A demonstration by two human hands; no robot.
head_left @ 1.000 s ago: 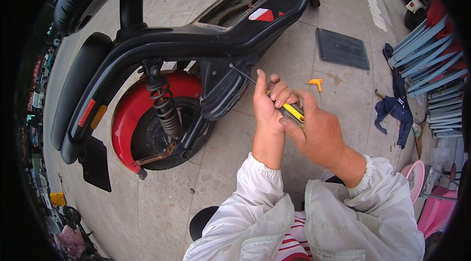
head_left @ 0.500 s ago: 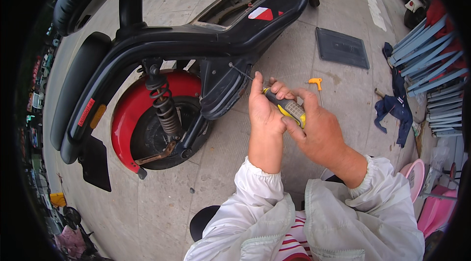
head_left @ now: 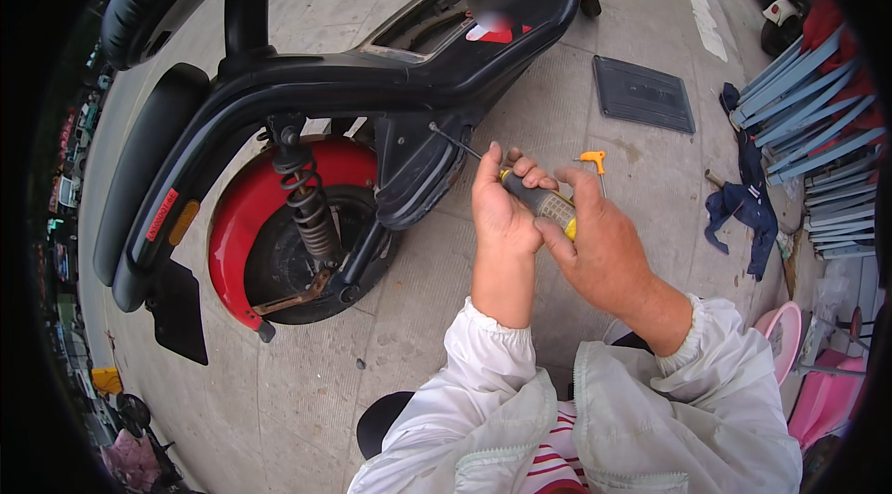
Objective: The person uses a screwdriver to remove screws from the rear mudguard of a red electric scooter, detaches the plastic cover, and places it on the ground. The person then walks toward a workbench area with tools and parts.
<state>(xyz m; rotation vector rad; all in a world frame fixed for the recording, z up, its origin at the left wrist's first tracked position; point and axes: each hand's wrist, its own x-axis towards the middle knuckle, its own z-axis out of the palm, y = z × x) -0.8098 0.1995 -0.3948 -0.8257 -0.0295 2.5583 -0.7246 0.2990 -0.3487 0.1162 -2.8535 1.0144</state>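
Presently, head view, sole entry. Item: screwdriver (head_left: 550,205), grey and yellow handle, in both hands, right of the scooter (head_left: 344,80); its thin shaft (head_left: 459,143) slants to the far left, tip at what looks like a small fastener (head_left: 433,126) on the black side panel (head_left: 406,164). Left hand (head_left: 503,210): fingers curled over the handle's front end, thumb raised beside the shaft. Right hand (head_left: 606,238): wrapped on the handle's rear end, thumb on the near side, fingers on the far side. Step in hand, by judgement: turning the fastener, left hand guiding, right hand supplying the twist; whether it is being loosened or tightened cannot be told. Next move, by judgement, calls for the tip seated squarely, the shaft in line and steady pressure while the right hand turns; a tilted shaft could slip out. Adjacent, left: red fender (head_left: 243,215) and coil-spring shock absorber (head_left: 308,192). Far: open compartment (head_left: 418,25) in the scooter body, its right part blurred. On the paving (head_left: 307,401), right: orange-handled tool (head_left: 592,159), just beyond the right hand; farther off, flat black cover (head_left: 643,94); far right, dark blue cloth (head_left: 748,210).
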